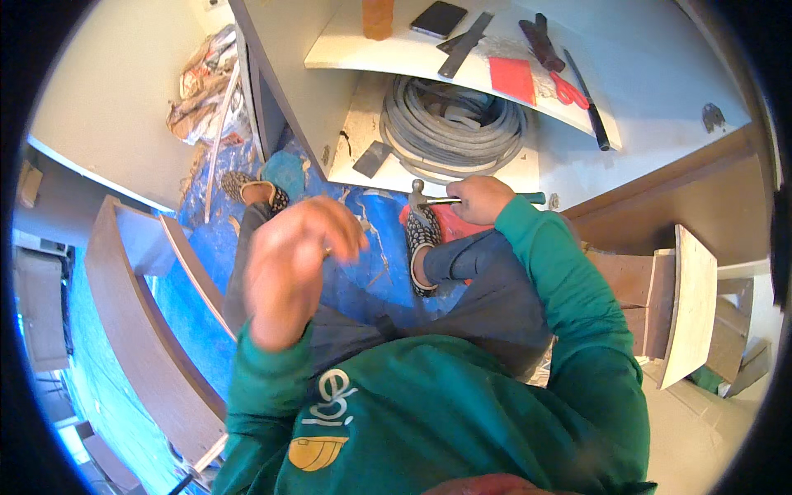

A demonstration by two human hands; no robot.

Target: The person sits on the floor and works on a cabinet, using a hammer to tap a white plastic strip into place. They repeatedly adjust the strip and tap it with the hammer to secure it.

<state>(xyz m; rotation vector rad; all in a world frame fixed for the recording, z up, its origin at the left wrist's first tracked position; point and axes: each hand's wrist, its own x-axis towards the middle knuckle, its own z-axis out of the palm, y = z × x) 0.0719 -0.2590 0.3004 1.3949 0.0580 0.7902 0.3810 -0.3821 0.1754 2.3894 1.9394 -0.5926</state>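
Note:
My right hand [480, 200] is closed around a hammer [419, 196]. The metal head points left above my shoe, and the green end of the handle sticks out to the right of my fist. My left hand [299, 256] is raised in front of my body, smeared by motion. Its fingers look bent, but whether they hold anything is unclear. Beyond the hammer, a thick coil of grey hose or cable [454, 153] lies in the lower part of an open cabinet, with a small dark flat piece [373, 159] beside it.
The cabinet shelf [338, 51] bears a phone [439, 18], a metal ruler [467, 45], a red square [512, 79], red-handled scissors [569, 91] and a long black-handled tool [589, 103]. Blue sheeting [363, 285] covers the floor. Curved brown boards [136, 318] stand at left, wooden pieces [691, 305] at right.

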